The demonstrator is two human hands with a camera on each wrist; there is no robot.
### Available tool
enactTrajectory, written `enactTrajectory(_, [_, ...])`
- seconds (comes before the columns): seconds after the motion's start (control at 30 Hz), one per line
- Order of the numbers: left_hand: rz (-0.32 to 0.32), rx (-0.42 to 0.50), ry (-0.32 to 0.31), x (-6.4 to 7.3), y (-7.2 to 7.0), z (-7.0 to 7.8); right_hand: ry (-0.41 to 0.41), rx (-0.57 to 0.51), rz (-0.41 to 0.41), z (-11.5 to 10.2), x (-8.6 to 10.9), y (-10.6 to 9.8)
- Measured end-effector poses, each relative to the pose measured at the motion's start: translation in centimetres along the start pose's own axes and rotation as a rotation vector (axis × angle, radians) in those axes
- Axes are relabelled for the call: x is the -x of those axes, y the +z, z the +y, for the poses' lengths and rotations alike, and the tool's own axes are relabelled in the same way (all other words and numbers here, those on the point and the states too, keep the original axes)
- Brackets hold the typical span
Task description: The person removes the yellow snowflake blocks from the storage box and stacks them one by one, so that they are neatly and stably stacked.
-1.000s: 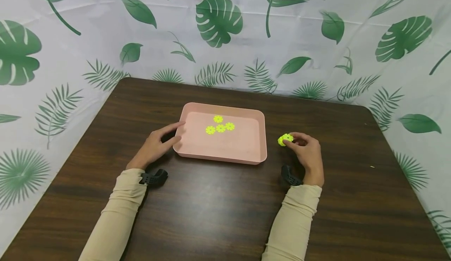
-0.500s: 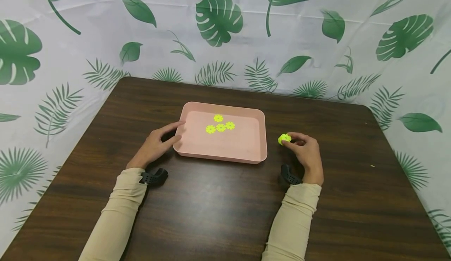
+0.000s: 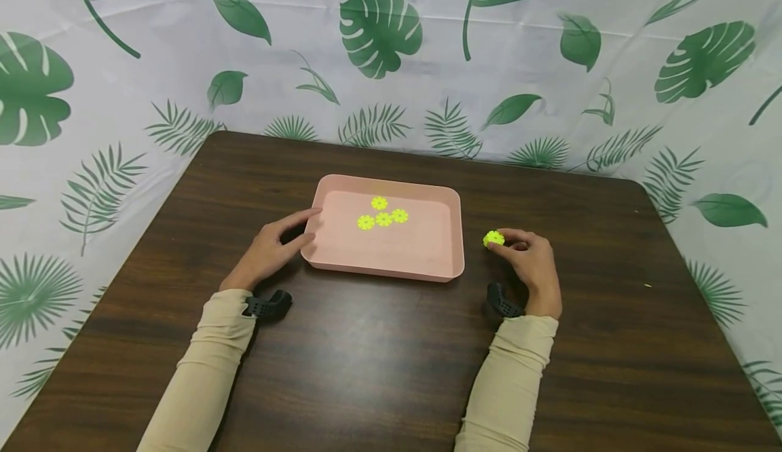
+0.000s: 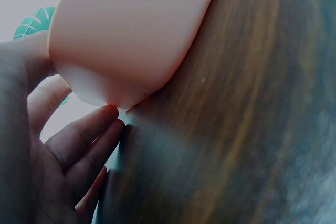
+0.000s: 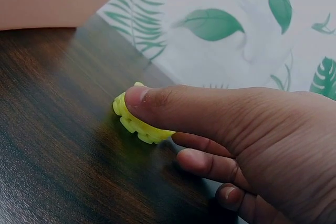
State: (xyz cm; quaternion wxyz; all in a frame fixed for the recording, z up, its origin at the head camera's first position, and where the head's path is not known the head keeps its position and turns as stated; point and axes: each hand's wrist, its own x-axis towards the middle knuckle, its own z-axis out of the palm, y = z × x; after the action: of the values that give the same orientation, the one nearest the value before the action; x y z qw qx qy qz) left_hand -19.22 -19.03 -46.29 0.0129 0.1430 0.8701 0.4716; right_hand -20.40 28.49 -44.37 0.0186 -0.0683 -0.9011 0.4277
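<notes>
On the table stands a shallow pink tray. Several yellow flower-shaped plastic discs lie flat inside it, towards the back. My left hand holds the tray's left end; thumb and index finger reach over the rim. In the left wrist view other fingertips touch the outer wall low down. Right of the tray, my right hand pinches a small stack of yellow notched discs. The right wrist view shows the thumb across the stack, hiding part of it, close over the tabletop.
The dark wood table reaches back to a white leaf-print cloth. A tiny pale speck lies on the wood at the right. Black wrist mounts sit by both cuffs.
One second ago two overlapping discs showed offset in my right hand; now they show lined up as one round outline. The left hand and the tray stay in place.
</notes>
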Motion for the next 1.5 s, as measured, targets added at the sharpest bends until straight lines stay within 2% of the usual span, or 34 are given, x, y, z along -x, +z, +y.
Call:
enactTrajectory(0.3, [0.004,0.007,0.013,0.0,0.0,0.0,0.009,-0.012,-0.003,-0.2,0.1,-0.1])
enactTrajectory(0.5, [-0.001,0.010,0.014,-0.1,0.0,-0.1,-0.041,-0.024,0.061,-0.9,0.2,-0.1])
enactTrajectory(0.67, [0.010,0.012,0.013,0.0,-0.4,-0.2,-0.153,-0.045,0.146,-3.8,-0.6,1.4])
enactTrajectory(0.77, [0.004,0.018,0.023,0.0,-0.3,-0.4,-0.240,-0.081,0.157,-6.4,-0.9,2.8])
enactTrajectory(0.83, [0.000,0.025,0.028,0.1,-0.2,-0.5,-0.297,-0.088,0.127,-8.0,-1.1,4.0])
enactTrajectory(0.93, [0.008,0.033,0.035,0.0,-0.1,-0.6,-0.355,-0.059,0.036,-10.0,-1.5,6.1])
enactTrajectory(1.1, [-0.002,0.029,0.044,-0.1,0.3,-0.7,-0.392,0.027,-0.161,-10.9,-2.4,9.1])
enactTrajectory(1.2, [-0.007,0.030,0.039,-0.1,0.4,-0.6,-0.385,0.064,-0.264,-10.9,-2.6,10.1])
enactTrajectory(1.3, [0.001,0.034,0.038,-0.1,0.2,-0.5,-0.321,0.088,-0.333,-11.1,-2.6,10.7])
enactTrajectory(1.5, [0.000,0.028,0.036,0.0,-0.2,-0.5,-0.214,0.176,-0.372,-11.6,-2.6,11.6])
